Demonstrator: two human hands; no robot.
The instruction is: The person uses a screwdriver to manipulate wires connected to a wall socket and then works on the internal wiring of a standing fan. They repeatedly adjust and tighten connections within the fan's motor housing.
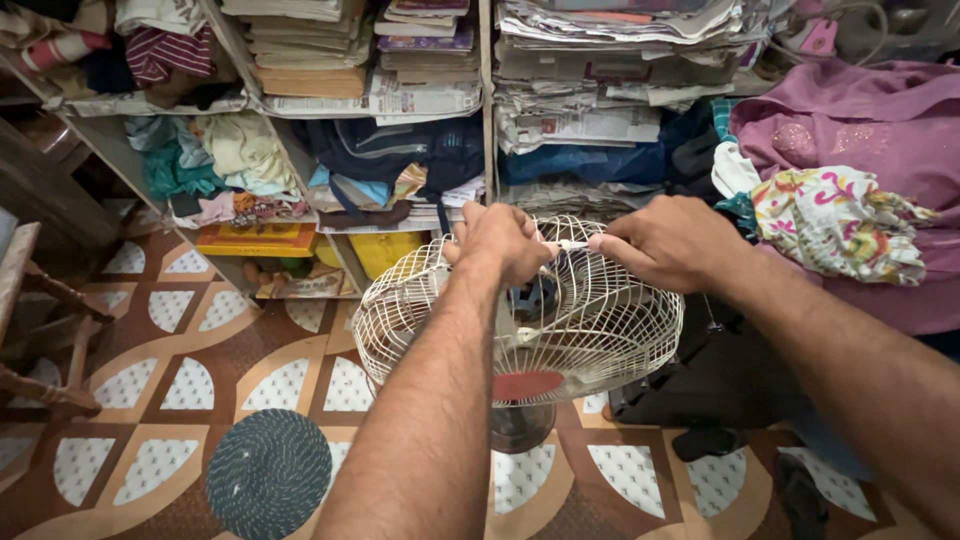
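A cream wire fan guard [610, 330] sits on a standing fan, with a red centre badge [527, 384] on its front and the dark stand [520, 425] below. My left hand [497, 240] grips the guard's top rim. My right hand [668, 242] pinches a small white clip [574, 244] on that rim, between the two hands. Blue fan blades [537, 297] show through the wires.
Shelves [485, 110] behind hold stacked newspapers, books and folded clothes. A pile of purple and floral cloth [850, 190] lies at the right. A round blue woven mat [268, 472] rests on the patterned floor, a wooden chair [40, 330] at the left, dark bags at lower right.
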